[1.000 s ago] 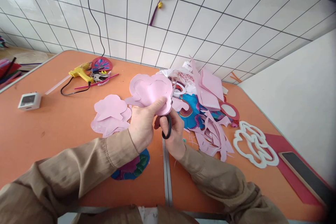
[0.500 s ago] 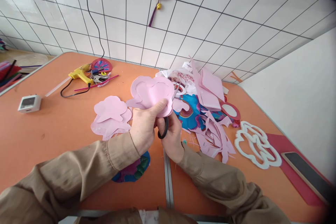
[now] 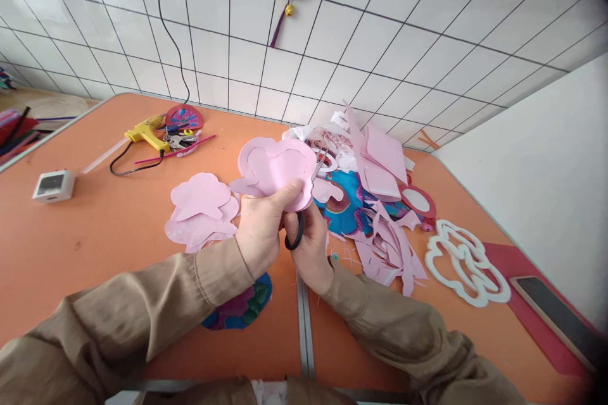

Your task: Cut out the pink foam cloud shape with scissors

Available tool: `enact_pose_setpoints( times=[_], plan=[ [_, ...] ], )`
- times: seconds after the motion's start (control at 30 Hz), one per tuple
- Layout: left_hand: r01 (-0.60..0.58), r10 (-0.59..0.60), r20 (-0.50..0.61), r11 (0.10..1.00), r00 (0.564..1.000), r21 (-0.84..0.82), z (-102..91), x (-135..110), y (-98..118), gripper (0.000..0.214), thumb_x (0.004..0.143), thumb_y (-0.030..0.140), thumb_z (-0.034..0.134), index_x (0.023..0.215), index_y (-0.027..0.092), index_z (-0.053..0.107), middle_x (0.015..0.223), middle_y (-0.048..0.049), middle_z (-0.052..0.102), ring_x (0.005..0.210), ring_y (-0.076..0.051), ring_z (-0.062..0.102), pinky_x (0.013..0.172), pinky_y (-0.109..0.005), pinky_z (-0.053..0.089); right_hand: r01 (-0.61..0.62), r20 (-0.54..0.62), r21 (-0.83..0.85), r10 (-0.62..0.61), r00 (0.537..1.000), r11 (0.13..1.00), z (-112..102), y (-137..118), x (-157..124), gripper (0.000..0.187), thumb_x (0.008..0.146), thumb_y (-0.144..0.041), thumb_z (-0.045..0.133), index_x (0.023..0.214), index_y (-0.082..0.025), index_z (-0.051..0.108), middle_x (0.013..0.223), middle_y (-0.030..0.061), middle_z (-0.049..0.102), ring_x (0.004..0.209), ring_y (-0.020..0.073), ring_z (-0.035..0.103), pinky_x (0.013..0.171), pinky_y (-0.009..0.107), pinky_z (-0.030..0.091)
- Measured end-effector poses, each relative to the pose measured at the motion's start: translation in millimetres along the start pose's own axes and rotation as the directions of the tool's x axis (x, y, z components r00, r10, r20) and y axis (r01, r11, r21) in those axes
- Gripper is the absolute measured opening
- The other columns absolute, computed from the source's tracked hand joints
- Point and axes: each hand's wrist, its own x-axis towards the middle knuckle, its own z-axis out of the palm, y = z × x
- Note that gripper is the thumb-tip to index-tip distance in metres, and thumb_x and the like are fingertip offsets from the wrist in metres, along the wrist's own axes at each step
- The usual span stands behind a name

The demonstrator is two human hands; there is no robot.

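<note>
My left hand (image 3: 261,228) is closed on a pink cloud-shaped sheet (image 3: 274,168), its thumb pressed on the front face. A drawn outline runs inside the sheet's edge. My right hand (image 3: 308,247) is closed on scissors (image 3: 295,237) with a black handle, whose metal blades show at the sheet's right edge. A pink strip (image 3: 327,190) hangs to the right of the blades. Left of my hands lie pink cut-out shapes (image 3: 202,205) in a loose stack. Below my left wrist a round patterned cloth piece (image 3: 244,310) is partly hidden by the sleeve.
Pink scraps (image 3: 387,243), folded pink sheets (image 3: 380,155) and blue patterned cloth (image 3: 344,202) crowd the right side. White cloud-shaped frames (image 3: 468,262) lie near a phone (image 3: 553,313). A yellow glue gun (image 3: 147,133) and a white box (image 3: 54,186) are at left.
The view has shifted very slightly. My hands, the pink sheet and the scissors keep almost the same pose.
</note>
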Motion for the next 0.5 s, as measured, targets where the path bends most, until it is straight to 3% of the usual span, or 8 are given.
enact_pose_setpoints(
  times=[0.23,0.37,0.5],
  plan=[
    [0.029,-0.029,0.001,0.999,1.0,0.04,0.6,0.1,0.5,0.05,0.066,0.037,0.08,0.037,0.018,0.043,0.026,0.0012,0.04,0.026,-0.006,0.032,0.04,-0.025,0.026,-0.009,-0.005,-0.019,0.009,1.0,1.0,1.9,-0.4,-0.2,0.019,0.094,-0.04,0.052,0.09,-0.022,0.054,0.067,-0.0041,0.053,0.06,0.0116,0.046,0.057,0.025,0.044],
    [0.043,-0.044,0.01,0.998,0.999,0.05,0.2,-0.3,2.4,0.054,0.067,0.036,0.08,0.035,0.019,0.04,0.025,0.0013,0.039,0.027,-0.006,0.034,0.042,-0.024,0.029,0.026,-0.015,-0.023,-0.026,1.0,0.999,2.4,0.1,0.2,0.018,0.092,-0.036,0.052,0.101,-0.022,0.056,0.08,-0.0011,0.064,0.071,0.0142,0.056,0.065,0.027,0.049],
    [0.048,-0.049,0.021,0.997,0.999,0.06,-0.5,0.2,2.0,0.057,0.068,0.038,0.08,0.035,0.02,0.037,0.025,0.0014,0.04,0.027,-0.007,0.035,0.042,-0.025,0.03,0.017,-0.012,-0.021,-0.017,1.0,1.0,2.7,1.0,-0.6,0.015,0.094,-0.034,0.052,0.1,-0.021,0.056,0.076,-0.0018,0.061,0.069,0.0131,0.053,0.063,0.026,0.048]
  ],
)
